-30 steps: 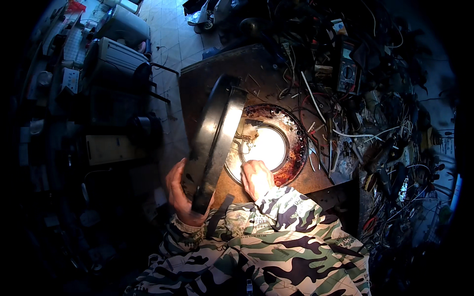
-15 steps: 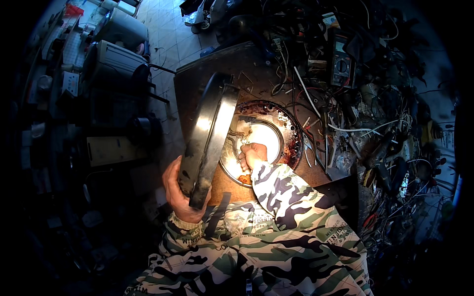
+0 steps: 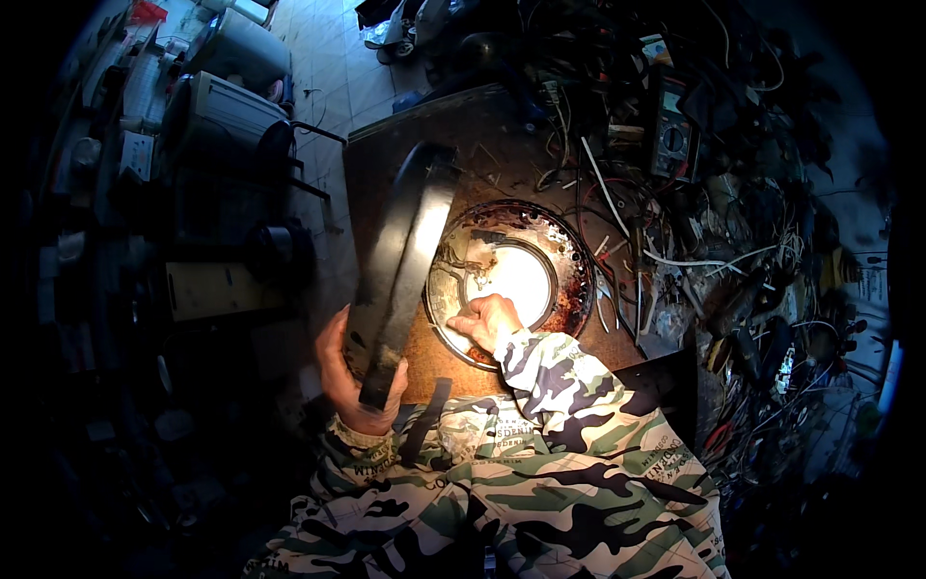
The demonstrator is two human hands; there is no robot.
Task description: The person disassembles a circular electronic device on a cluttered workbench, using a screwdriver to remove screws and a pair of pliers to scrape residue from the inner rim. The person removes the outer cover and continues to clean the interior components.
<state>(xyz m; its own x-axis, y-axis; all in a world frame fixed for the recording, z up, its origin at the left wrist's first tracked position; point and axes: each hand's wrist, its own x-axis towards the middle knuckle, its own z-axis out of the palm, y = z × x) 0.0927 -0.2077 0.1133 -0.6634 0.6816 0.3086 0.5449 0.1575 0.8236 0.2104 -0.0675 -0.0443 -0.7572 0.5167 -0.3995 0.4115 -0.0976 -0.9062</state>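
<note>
My left hand (image 3: 352,376) grips the lower end of a dark, glossy metal cover (image 3: 403,270), which stands tilted on its edge on the left of the worn brown tabletop (image 3: 381,164). Beside it lies a round, stained metal base (image 3: 569,251) with a brightly lit white disc (image 3: 516,280) in its middle and small tangled wires (image 3: 463,265) at the disc's left. My right hand (image 3: 482,321) is over the lower left of the disc, fingers curled and bunched at the base's inner surface; whatever they hold, if anything, is hidden.
A dense heap of cables and tools (image 3: 743,289) crowds the right, with a multimeter (image 3: 673,130) among it. Loose white tubing and wires (image 3: 603,188) lie beside the base. At left stand shelving, appliances (image 3: 236,101) and a pale yellow board (image 3: 212,289). Tiled floor (image 3: 323,87) shows beyond.
My right hand moved up onto the disc, then slightly left and down, its fingers still curled. The cover in my left hand has shifted a little left, showing more of the base.
</note>
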